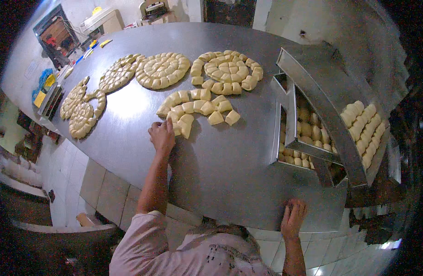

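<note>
My left hand (162,137) reaches over the steel table and closes its fingers at the near left end of a curved double row of cut dough pieces (200,107). Part of the dough there is hidden behind the fingers. My right hand (294,217) lies at the table's near edge with fingers stretched out, holding nothing. Beyond the rows are a ringed round of dough pieces (226,69) and a tightly packed dough round (162,70). More cut dough (121,72) lies to their left, with a looser dough cluster (82,120) at the far left.
On the right, metal trays (312,151) filled with dough balls are stacked at an angle. Another tray holds rows of dough rolls (365,133). Small yellow and blue items (93,45) lie along the far left edge of the table (230,170).
</note>
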Tool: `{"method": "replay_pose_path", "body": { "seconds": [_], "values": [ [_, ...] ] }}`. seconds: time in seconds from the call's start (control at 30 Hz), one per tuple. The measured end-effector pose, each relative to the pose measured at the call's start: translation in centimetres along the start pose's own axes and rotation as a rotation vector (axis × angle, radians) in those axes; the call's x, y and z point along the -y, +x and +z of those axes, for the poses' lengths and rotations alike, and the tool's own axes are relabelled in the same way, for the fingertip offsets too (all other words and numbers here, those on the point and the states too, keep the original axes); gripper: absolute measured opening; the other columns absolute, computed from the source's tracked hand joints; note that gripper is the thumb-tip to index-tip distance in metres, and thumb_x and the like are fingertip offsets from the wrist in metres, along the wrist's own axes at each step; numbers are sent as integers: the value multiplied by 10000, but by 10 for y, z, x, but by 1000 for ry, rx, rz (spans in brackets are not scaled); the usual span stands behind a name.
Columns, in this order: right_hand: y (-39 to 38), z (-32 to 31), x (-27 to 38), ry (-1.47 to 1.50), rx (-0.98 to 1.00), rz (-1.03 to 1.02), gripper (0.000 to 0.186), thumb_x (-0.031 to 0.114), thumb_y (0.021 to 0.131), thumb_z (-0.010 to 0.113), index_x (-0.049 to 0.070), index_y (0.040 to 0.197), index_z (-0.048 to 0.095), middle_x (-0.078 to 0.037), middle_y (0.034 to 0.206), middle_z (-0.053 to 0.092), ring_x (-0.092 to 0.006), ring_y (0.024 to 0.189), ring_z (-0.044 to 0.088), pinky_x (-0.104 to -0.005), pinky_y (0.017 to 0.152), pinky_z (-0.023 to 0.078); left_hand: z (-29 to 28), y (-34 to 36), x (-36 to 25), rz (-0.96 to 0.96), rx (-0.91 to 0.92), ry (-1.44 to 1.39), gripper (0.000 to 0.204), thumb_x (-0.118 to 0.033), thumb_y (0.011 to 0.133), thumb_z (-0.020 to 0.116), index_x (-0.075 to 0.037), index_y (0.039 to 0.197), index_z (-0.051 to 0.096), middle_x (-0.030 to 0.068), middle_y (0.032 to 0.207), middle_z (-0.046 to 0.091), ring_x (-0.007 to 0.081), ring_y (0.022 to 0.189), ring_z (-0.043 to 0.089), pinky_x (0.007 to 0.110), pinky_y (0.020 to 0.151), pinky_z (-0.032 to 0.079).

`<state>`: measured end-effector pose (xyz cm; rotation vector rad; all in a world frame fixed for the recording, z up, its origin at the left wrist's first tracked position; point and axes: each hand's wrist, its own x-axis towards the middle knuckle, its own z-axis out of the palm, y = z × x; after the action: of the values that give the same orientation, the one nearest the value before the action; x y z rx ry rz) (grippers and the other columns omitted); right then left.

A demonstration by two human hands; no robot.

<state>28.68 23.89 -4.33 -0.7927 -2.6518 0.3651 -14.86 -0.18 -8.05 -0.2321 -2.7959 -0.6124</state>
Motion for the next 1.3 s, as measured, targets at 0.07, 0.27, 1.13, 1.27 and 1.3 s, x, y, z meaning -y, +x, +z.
{"method": "replay_pose_path", "body": {
  "seconds": [0.07,0.27,1.13,1.27,1.3],
  "values": [
    [-19,-2,-54,-107,-67,50,280,222,812,546,-8,959,488,-205,992,491,-395,980,435,-494,891,314,11,18,-5,61,-12,-95,305,-303,853,514,-90,1061,582,180,1047,522,357,983,471,426,851,397],
    [64,-2,-49,-164,-103,548,312,259,816,561,-5,977,526,-213,1038,519,-366,1008,469,-466,917,323,27,12,2,303,-52,-581,407,-240,849,554,-13,1162,426,183,1022,532,328,903,537,394,803,433],
    [-33,-91,-146,168,-256,495,347,133,736,585,15,1050,496,-144,999,553,-316,956,535,-443,836,417,-74,-128,-92,-341,808,-1553,321,-42,773,586,-87,1032,402,86,974,508,188,908,519,310,765,457],
    [39,-204,-179,1314,-469,398,395,110,763,552,19,1142,484,-112,1090,548,-258,1016,523,-404,887,410,-74,-146,-126,-319,824,-1511,369,-43,777,585,-86,1102,417,72,943,516,171,843,524,290,717,458],
    [68,-227,-189,1589,-587,241,396,104,772,540,18,1154,483,-107,1110,542,-247,1030,518,-396,900,404,-81,-154,-139,-334,797,-1483,370,-46,777,587,-84,1110,430,67,937,519,165,823,524,286,706,457]
  ]
}}
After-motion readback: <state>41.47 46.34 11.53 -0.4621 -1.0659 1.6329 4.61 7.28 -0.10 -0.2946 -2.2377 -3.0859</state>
